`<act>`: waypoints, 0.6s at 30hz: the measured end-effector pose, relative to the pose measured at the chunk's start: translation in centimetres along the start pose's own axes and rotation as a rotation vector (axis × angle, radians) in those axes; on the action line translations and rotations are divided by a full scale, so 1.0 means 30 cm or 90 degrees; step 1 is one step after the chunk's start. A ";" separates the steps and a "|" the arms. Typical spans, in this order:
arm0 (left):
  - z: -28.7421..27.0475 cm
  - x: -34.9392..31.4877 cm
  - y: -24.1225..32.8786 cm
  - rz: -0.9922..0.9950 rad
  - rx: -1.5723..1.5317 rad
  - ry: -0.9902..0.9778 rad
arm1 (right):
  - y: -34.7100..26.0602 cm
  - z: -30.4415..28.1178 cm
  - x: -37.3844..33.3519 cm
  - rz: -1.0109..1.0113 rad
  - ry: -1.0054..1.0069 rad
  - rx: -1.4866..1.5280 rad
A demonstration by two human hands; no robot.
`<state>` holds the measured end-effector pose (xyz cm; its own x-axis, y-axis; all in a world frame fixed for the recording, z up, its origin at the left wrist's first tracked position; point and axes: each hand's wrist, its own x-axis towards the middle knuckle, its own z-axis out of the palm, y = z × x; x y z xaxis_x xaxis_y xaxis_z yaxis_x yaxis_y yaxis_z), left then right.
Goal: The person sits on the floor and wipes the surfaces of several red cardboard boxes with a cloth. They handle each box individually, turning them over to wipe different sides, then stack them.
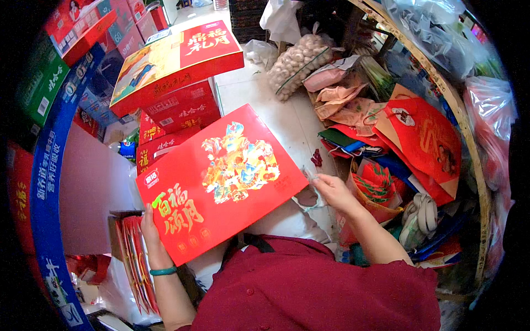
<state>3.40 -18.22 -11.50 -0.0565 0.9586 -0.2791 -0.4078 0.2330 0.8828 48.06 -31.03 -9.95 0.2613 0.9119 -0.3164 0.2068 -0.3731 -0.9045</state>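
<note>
A flat red gift box (243, 218) with gold lettering and a colourful embossed picture is tilted in front of me. My left hand (149, 227) grips its left edge; the thumb shows at the side and the other fingers are hidden behind the box. A green bangle (163, 271) circles that wrist. Beside the box's right corner, my right hand (332, 192) is closed in a pinch. A small whitish, translucent bit shows at its fingertips, too blurred to name. Whether these fingers also touch the box, I cannot tell.
Another red and gold gift box (179, 74) lies atop stacked red cartons (185, 105) ahead. Folded paper gift bags (419, 143) crowd the right, inside a curved wooden edge (441, 83). A net sack of garlic (301, 63) rests farther back. Red bags (135, 265) stand upright at lower left.
</note>
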 end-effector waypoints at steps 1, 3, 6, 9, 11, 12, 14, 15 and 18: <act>-0.004 -0.001 -0.001 -0.006 -0.010 -0.003 | 0.028 -0.028 0.015 -0.020 0.029 0.008; -0.019 0.009 0.000 -0.016 -0.030 -0.012 | 0.022 -0.034 0.052 -0.117 0.098 0.185; -0.026 0.006 0.001 -0.018 -0.039 -0.016 | -0.164 0.037 0.098 -0.264 0.146 0.128; -0.012 0.005 0.004 -0.013 -0.050 -0.057 | -0.259 0.143 0.220 -0.474 0.197 -0.188; -0.009 0.019 -0.004 0.000 -0.047 -0.072 | -0.311 0.242 0.278 -0.501 0.189 -0.318; -0.028 0.029 -0.013 0.008 -0.035 -0.060 | -0.298 0.289 0.318 -0.554 0.193 -0.451; -0.076 0.045 -0.039 0.018 -0.013 -0.030 | -0.304 0.372 0.354 -0.609 0.190 -0.573; -0.096 0.054 -0.055 0.024 -0.004 -0.017 | -0.304 0.413 0.358 -0.613 0.184 -0.563; -0.095 0.067 -0.063 0.035 0.014 -0.008 | -0.304 0.533 0.369 -0.656 0.136 -0.587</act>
<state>1.45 -17.19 -14.81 -0.0668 0.9719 -0.2258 -0.3837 0.1838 0.9050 33.98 -14.80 -9.77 -0.2661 0.8287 0.4924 0.9073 0.3879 -0.1625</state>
